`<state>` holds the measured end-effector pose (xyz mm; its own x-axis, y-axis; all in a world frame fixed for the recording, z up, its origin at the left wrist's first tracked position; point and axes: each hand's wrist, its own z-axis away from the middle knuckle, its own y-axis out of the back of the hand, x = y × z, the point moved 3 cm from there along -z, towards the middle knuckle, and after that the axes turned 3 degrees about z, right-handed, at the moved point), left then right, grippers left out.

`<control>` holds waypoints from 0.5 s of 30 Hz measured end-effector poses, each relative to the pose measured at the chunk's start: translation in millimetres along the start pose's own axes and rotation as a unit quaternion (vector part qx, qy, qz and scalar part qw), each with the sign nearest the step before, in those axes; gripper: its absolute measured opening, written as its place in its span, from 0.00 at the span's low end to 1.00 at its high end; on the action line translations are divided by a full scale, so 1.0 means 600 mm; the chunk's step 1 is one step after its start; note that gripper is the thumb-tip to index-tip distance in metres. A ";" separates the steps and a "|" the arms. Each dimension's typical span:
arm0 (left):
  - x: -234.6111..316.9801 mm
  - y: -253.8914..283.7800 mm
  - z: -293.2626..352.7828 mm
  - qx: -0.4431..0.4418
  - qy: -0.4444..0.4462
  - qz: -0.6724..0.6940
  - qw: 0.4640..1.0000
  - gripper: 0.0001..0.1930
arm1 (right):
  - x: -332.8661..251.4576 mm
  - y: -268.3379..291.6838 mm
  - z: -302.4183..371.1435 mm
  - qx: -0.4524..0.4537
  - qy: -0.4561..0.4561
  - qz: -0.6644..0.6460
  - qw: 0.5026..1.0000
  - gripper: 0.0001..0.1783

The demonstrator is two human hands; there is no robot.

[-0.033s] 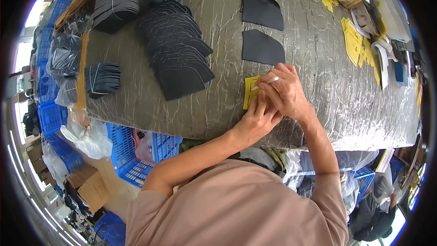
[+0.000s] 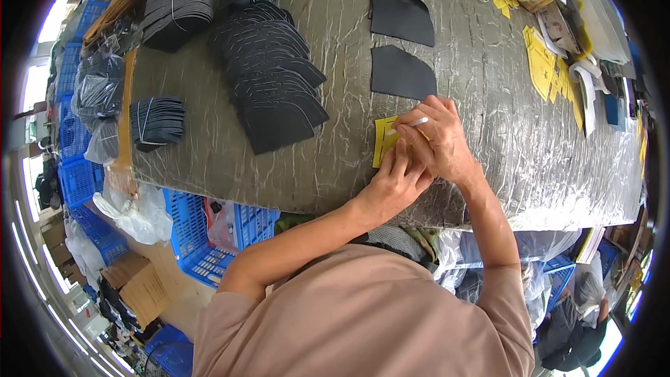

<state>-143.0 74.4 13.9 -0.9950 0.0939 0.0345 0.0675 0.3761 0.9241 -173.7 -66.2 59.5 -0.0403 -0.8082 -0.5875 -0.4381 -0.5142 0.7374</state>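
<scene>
head view | right hand (image 2: 442,142): fingers closing around white pen (image 2: 419,122), tip pointing at yellow template (image 2: 383,142) lying on surface (image 2: 328,171) | left hand (image 2: 395,186): fingers slightly bending, resting on template, gripping nothing visible | judgement: firm left pressure should be keeping marks true

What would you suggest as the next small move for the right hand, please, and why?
I'd suggest a short, light stroke of the pen on the yellow piece: the right hand already holds the pen with its tip at that piece, and the left hand seems to steady it, though whether the tip touches is hard to tell.
</scene>
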 end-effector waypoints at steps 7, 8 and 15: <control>-0.002 0.004 0.002 -0.040 -0.020 0.005 0.999 0.15 | 0.007 -0.007 0.007 0.048 -0.064 0.027 0.996 0.02; -0.003 0.005 0.002 -0.037 -0.019 0.004 0.999 0.15 | 0.009 -0.010 0.009 0.050 -0.065 0.027 0.996 0.02; -0.002 0.005 0.001 -0.026 -0.019 0.003 0.999 0.16 | 0.009 -0.006 0.018 0.078 -0.068 0.030 0.994 0.01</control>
<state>-141.7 75.8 16.4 -0.9910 0.1310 0.0267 0.0687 0.3279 0.9422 -182.0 -65.9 50.1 -0.1860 -0.7847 -0.5913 -0.5642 -0.4074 0.7181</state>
